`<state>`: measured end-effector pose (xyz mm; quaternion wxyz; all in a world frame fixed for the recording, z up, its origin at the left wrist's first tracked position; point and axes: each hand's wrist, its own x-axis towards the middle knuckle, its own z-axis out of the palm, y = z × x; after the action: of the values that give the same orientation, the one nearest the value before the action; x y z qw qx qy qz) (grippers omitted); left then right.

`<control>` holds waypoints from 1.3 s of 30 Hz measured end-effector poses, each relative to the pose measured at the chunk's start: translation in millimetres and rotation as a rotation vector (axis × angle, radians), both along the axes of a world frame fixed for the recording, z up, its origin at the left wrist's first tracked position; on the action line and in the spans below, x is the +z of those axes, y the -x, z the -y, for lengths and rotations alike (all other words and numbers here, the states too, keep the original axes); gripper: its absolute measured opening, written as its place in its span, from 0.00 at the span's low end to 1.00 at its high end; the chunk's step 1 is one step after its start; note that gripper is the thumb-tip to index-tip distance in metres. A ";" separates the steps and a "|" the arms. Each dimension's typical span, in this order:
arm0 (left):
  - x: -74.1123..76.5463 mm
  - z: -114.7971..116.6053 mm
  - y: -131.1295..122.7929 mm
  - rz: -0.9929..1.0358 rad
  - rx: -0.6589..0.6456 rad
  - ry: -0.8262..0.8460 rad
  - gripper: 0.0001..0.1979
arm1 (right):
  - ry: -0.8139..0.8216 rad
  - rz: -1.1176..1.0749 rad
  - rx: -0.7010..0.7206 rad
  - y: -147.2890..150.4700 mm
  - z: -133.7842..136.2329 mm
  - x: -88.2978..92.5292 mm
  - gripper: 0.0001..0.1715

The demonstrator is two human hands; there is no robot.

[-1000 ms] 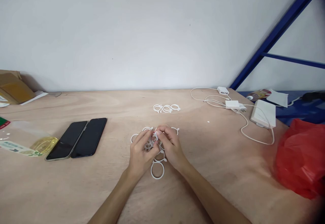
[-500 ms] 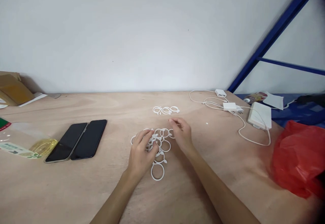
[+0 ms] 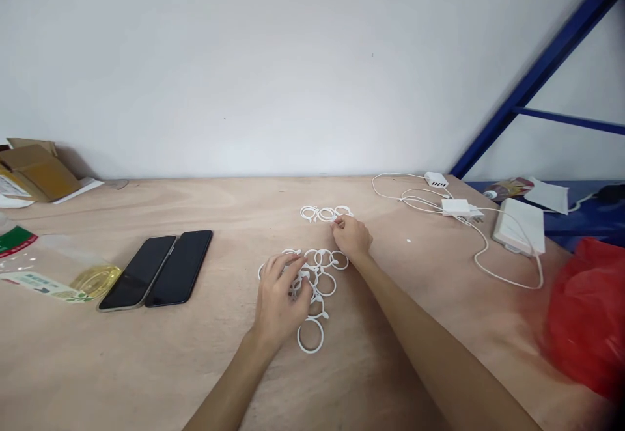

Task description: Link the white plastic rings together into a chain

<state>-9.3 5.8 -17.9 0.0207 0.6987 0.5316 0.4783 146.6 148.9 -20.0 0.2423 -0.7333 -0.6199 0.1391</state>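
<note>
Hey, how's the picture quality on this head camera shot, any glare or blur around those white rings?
In the head view, light is soft and even, with a pale sheen on the plywood table; the white plastic rings look fairly sharp, while the red plastic bag turns soft and darkens toward the corner.

Left hand [image 3: 279, 306], right hand [image 3: 352, 237]: bare, slender fingers, smooth backs, detail of nails too small to judge. Left forearm [image 3: 228, 389], right forearm [image 3: 430, 338]: slim, long, tapering, bare to lower frame edge.

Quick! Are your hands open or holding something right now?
Left hand: open, fingers spread on the pile of white plastic rings.
Right hand: fingers bunched at the row of small white plastic rings; cannot tell if holding one.
</note>
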 end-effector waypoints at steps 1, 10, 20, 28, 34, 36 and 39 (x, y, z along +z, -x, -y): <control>0.2 0.0 0.0 -0.001 0.000 0.003 0.14 | -0.022 -0.018 0.013 -0.8 0.3 -1.3 0.11; -0.2 0.0 -0.6 -0.002 0.015 0.022 0.14 | -0.196 -0.344 0.143 -20.5 11.4 -8.6 0.11; 0.0 0.0 -1.2 0.001 0.017 0.022 0.13 | -0.334 -0.337 0.183 -41.7 39.4 -10.9 0.14; -1.0 -0.5 -0.2 -0.003 0.020 0.041 0.13 | -0.271 -0.482 0.048 -44.9 47.0 -4.8 0.14; -2.9 -0.5 0.3 -0.014 0.025 0.039 0.12 | -0.299 -0.634 -0.138 -52.0 42.7 -4.9 0.13; -2.8 -0.7 0.1 -0.008 0.022 0.039 0.12 | -0.320 -0.719 -0.207 -55.2 40.6 -4.5 0.12; -0.1 -0.3 -0.2 0.020 0.017 0.035 0.10 | -0.322 -0.901 -0.139 -53.4 43.3 1.9 0.10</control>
<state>-9.1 6.1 -18.0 0.0343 0.6890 0.5455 0.4759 200.0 105.6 -18.1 0.6060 -0.5927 -0.4165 0.3286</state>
